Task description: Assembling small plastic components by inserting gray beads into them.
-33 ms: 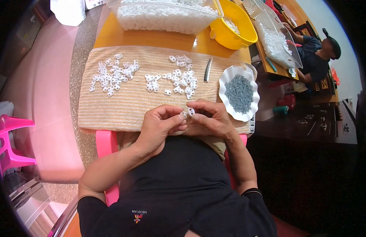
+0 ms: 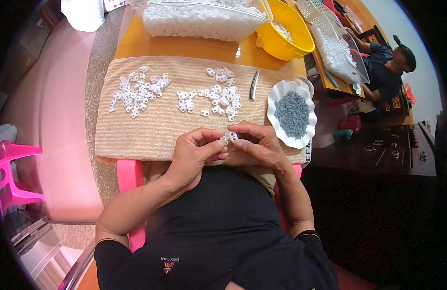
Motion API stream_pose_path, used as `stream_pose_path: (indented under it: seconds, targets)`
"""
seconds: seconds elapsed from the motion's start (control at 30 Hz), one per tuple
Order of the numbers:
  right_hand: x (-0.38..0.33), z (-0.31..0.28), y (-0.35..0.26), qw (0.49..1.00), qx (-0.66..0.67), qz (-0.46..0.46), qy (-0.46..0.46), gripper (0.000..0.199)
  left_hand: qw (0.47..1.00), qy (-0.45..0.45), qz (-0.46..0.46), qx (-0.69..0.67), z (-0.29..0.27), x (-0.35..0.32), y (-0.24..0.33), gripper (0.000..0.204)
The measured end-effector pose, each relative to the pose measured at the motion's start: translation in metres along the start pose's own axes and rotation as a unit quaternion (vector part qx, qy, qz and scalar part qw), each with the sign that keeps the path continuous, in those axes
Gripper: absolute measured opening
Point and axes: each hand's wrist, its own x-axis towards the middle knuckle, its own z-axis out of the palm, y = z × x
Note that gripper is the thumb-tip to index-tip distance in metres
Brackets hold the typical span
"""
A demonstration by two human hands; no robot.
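Note:
Near the front edge of the striped cloth, my two hands meet at the fingertips. My left hand (image 2: pixel 199 151) is closed, pinching a small whitish piece (image 2: pixel 225 140) partly hidden by the thumb. Between the thumb and forefinger of my right hand (image 2: pixel 258 144) is a white two-holed plastic piece (image 2: pixel 233 136), held upright right beside the other. Beyond my hands lie loose white pieces: a left pile (image 2: pixel 139 92), a small middle cluster (image 2: pixel 186 101) and a right pile (image 2: pixel 224 99). A slim dark-and-silver tool (image 2: pixel 254 85) rests to their right.
A scalloped white dish (image 2: pixel 272 116) of small grey slivers stands at the cloth's right. Behind the cloth (image 2: pixel 122 140) are a clear bin (image 2: pixel 204 26) of white pieces and a yellow tub (image 2: pixel 286 46). Another person (image 2: pixel 385 67) sits far right by a second bin (image 2: pixel 334 53). A pink stool (image 2: pixel 13 174) stands left.

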Motion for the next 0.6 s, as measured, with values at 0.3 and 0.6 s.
stream_pose_path:
  seconds: [0.3,0.6]
  targets:
    - [0.001,0.0028,0.001,0.999,-0.037,-0.003,0.009,0.028,1.0,-0.007,0.0,-0.006,0.001,0.0005,0.0007,0.016]
    - [0.0007,0.0029,0.0031,1.0,-0.019,-0.003,0.006,0.029,1.0,-0.015,0.002,-0.011,0.002,0.0005,0.0028,0.017]
